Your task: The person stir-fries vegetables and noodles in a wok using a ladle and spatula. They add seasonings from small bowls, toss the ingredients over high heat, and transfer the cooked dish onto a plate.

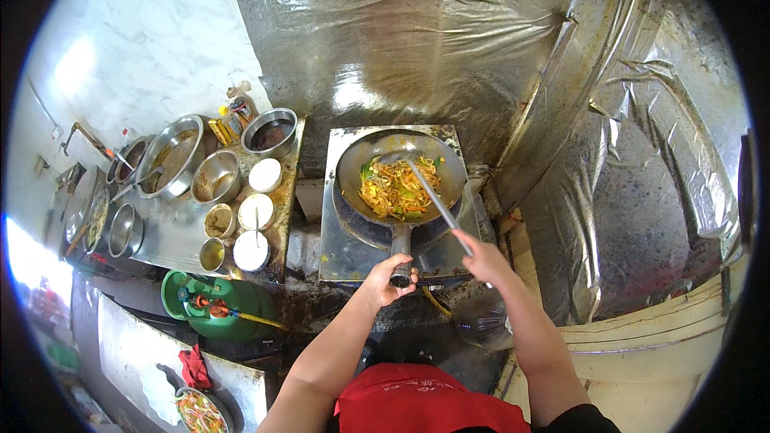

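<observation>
A metal wok (445, 144) rests on the stove (332, 258) in front of me. My left hand (388, 281) is closed around the wok's handle (400, 243), which points toward me. In my right hand (486, 261) is a long-handled metal ladle or spatula (438, 201); its far end lies among the food, so its shape is partly hidden. Noodle-like strands with green leaves and orange vegetable shreds (397, 189) lie in the middle of the wok.
On the left counter (174, 246) stand several metal bowls, among them a large one (197, 159), and white containers (255, 210). A green gas cylinder (240, 313) is below. A bowl of cut vegetables (201, 412) sits at lower left. Foil (421, 42) covers the wall behind the stove.
</observation>
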Action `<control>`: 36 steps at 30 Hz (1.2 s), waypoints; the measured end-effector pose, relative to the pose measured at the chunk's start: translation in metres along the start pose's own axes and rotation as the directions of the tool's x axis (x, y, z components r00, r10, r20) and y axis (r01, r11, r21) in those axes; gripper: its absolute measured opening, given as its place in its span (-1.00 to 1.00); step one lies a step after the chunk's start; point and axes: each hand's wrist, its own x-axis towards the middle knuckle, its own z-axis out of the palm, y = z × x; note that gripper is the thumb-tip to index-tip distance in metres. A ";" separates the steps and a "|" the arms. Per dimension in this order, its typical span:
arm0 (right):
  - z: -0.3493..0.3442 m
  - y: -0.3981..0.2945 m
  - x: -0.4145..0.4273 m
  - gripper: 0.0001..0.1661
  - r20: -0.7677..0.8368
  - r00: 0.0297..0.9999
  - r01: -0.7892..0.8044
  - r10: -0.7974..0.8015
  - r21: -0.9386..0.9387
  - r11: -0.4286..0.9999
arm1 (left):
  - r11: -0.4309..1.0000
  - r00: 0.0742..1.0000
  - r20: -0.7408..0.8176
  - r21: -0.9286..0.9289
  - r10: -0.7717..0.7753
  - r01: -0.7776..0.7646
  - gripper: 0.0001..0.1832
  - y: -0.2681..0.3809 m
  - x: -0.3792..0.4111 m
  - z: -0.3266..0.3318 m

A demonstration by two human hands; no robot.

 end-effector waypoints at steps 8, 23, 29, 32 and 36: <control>-0.048 0.044 -0.085 -0.34 0.049 0.982 0.186 -0.183 -0.079 0.979 | 0.999 1.000 0.004 -0.044 0.028 -0.028 -0.79 0.003 -0.006 -0.016; -0.021 0.021 -0.054 -0.32 0.098 0.986 0.156 -0.135 -0.254 0.955 | 1.000 1.000 -0.014 -0.017 0.010 -0.011 -0.76 0.000 0.002 -0.015; -0.015 0.026 -0.023 -0.33 -0.033 0.999 -0.007 0.004 -0.112 0.994 | 1.000 1.000 0.013 -0.005 0.006 -0.006 -0.76 0.000 -0.001 -0.008; -0.037 0.013 -0.059 -0.34 0.062 0.997 0.054 -0.045 -0.155 0.986 | 0.999 1.000 0.010 -0.042 0.021 -0.021 -0.77 0.000 0.000 -0.018; -0.017 -0.002 -0.033 -0.34 -0.008 0.984 0.179 -0.180 -0.082 0.980 | 1.000 1.000 0.016 -0.026 0.016 -0.016 -0.78 0.000 -0.001 -0.009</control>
